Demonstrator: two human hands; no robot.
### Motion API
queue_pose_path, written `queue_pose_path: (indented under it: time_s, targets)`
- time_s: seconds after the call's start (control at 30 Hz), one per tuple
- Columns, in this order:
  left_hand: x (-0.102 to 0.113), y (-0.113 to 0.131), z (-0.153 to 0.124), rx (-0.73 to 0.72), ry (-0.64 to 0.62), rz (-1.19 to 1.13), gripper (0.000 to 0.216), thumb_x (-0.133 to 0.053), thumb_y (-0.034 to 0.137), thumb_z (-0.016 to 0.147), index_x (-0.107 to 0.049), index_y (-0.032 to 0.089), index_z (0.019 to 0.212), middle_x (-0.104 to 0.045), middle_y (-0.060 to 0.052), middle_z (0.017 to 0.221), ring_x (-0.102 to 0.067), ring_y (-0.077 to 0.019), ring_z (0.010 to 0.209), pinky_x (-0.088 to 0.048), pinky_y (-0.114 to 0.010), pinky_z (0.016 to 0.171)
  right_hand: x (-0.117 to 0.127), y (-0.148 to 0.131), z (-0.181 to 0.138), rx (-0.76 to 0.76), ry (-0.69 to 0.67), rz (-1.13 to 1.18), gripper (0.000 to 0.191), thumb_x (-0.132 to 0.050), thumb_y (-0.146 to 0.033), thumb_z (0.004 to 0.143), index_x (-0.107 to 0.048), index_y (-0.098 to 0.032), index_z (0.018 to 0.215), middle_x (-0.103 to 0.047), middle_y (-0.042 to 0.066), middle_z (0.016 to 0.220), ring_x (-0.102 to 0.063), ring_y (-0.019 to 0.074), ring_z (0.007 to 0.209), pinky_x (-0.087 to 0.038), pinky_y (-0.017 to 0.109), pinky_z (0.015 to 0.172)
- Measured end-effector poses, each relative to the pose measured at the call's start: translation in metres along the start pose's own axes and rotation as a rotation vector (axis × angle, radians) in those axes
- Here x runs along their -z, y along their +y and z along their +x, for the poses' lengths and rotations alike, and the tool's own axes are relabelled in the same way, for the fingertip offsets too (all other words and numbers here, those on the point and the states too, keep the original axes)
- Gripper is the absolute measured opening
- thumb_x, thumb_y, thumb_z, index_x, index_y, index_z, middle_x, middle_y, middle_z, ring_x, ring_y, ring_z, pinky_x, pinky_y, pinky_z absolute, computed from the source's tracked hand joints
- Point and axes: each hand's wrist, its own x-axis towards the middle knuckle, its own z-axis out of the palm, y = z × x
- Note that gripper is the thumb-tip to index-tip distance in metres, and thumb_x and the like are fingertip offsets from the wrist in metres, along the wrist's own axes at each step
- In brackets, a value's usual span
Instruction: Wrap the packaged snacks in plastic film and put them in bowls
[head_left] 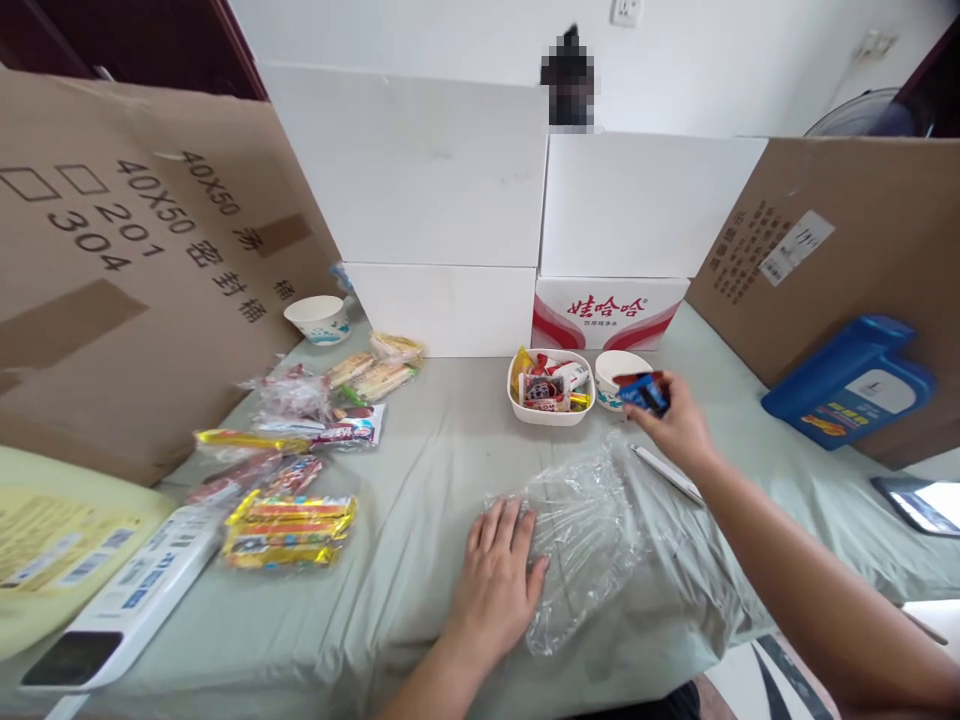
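My left hand (496, 575) lies flat with fingers spread on the pale green cloth, resting on the edge of a crumpled clear plastic bag (585, 530). My right hand (679, 425) reaches forward, closed on a small blue snack packet (643, 390), held beside a round white bowl (616, 372). Left of that bowl stands a white square bowl (550, 392) filled with several wrapped snacks. A white pen-like stick (667, 472) lies on the cloth under my right wrist.
Snack packets (289, 520) and wrapped biscuits (375, 375) lie at the left, with a small bowl (319, 318) behind them. Cardboard sheets (127, 260), white boxes (442, 170) and a red-printed carton (607, 310) wall the table. A blue bottle (851, 382) and a phone (919, 503) sit right.
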Motion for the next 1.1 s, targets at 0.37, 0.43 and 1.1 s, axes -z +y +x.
queue_pose_path:
  time_s: [0.37, 0.43, 1.1]
  targets:
    - [-0.004, -0.001, -0.005, 0.032, -0.014, -0.028, 0.043, -0.054, 0.029, 0.087, -0.056, 0.022, 0.129, -0.056, -0.009, 0.137, -0.045, -0.0291, 0.128, -0.037, -0.049, 0.106, -0.098, -0.064, 0.107, 0.438, -0.472, -0.306, 0.047, -0.044, -0.044, 0.095, -0.051, -0.022, 0.136, -0.054, 0.013, 0.135, -0.046, 0.0323, 0.124, -0.037, 0.050, 0.101]
    - [-0.004, -0.001, -0.005, 0.036, -0.015, -0.035, 0.043, -0.054, 0.031, 0.087, -0.056, 0.022, 0.129, -0.056, -0.010, 0.137, -0.046, -0.0291, 0.127, -0.037, -0.049, 0.106, -0.106, -0.062, 0.112, 0.434, -0.569, -0.290, 0.046, -0.035, -0.049, 0.098, -0.055, -0.025, 0.132, -0.059, 0.009, 0.132, -0.051, 0.0290, 0.120, -0.041, 0.046, 0.097]
    - [0.022, -0.039, 0.007, 0.144, -0.199, 0.036, 0.052, -0.062, 0.044, 0.084, -0.058, 0.018, 0.129, -0.051, -0.017, 0.141, -0.044, -0.0383, 0.131, -0.041, -0.056, 0.103, 0.024, 0.046, -0.155, 0.638, -0.714, -0.261, 0.072, -0.045, -0.065, 0.089, -0.043, -0.019, 0.144, -0.036, 0.015, 0.153, -0.027, 0.0323, 0.143, -0.028, 0.055, 0.113]
